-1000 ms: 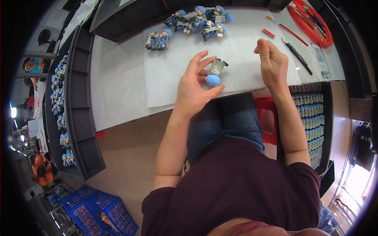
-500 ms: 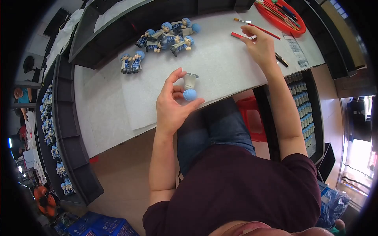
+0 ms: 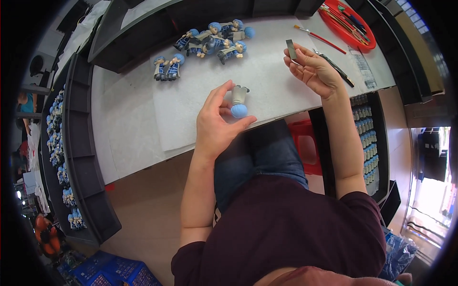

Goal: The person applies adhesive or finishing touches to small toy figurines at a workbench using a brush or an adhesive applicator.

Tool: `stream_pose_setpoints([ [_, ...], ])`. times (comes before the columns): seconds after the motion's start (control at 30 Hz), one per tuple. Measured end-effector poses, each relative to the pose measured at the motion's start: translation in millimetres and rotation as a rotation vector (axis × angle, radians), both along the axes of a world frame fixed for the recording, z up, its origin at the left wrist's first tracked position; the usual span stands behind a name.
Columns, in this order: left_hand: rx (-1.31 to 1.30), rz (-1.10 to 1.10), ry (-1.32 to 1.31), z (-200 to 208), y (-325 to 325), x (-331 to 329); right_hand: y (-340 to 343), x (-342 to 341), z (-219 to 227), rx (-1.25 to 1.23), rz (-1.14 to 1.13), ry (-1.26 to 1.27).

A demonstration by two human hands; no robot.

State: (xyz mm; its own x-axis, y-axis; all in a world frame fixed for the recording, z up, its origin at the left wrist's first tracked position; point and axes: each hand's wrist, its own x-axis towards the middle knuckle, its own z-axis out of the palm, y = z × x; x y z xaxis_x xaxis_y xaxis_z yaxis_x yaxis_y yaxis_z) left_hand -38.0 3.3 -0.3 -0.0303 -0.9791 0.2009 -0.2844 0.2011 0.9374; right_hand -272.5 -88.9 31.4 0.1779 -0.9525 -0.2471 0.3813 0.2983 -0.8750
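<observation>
My left hand [image 3: 218,118] is curled round a small figurine [image 3: 239,96] with a round blue head and a pale greyish cape. The head points toward me and the dark feet point away. My fingers lie along its left side and partly behind it, while the thumb stretches past the head. Over the right part of the table, my right hand [image 3: 315,70] pinches a short, flat, olive-grey bar [image 3: 290,49] between thumb and fingers. Its lower end is hidden in the grip, so its exact kind cannot be told.
Several blue-haired figurines [image 3: 210,40] lie in a group at the far side, with two more figurines [image 3: 168,67] left of them. A red-handled brush [image 3: 327,41], a dark pen-like tool [image 3: 341,71] and a red tray [image 3: 329,24] of tools lie right. Compartmented dark trays [image 3: 85,152] flank the table.
My right hand has turned and lifted the bar; the red piece seen at its fingertips before no longer shows. My left hand keeps the figurine in nearly the same pose. The view has shifted slightly.
</observation>
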Motion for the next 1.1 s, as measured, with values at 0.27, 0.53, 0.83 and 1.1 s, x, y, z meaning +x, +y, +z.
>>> stream_pose_setpoints([
  [0.27, -0.03, -0.025, 0.014, 3, 0, 0, 22, 26, -7, 0.033, 0.133, -0.091],
  [0.53, 0.097, -0.011, -0.003, 6, 3, 1, 45, 58, -18, -0.183, 0.085, 0.21],
  [0.83, 0.134, 0.022, -0.001, 1, 0, -1, 59, 84, -27, -0.488, -0.091, 0.381],
  [1.1, 0.036, 0.053, -0.019, -1, 0, -4, 65, 97, -23, -0.701, -0.106, 0.693],
])
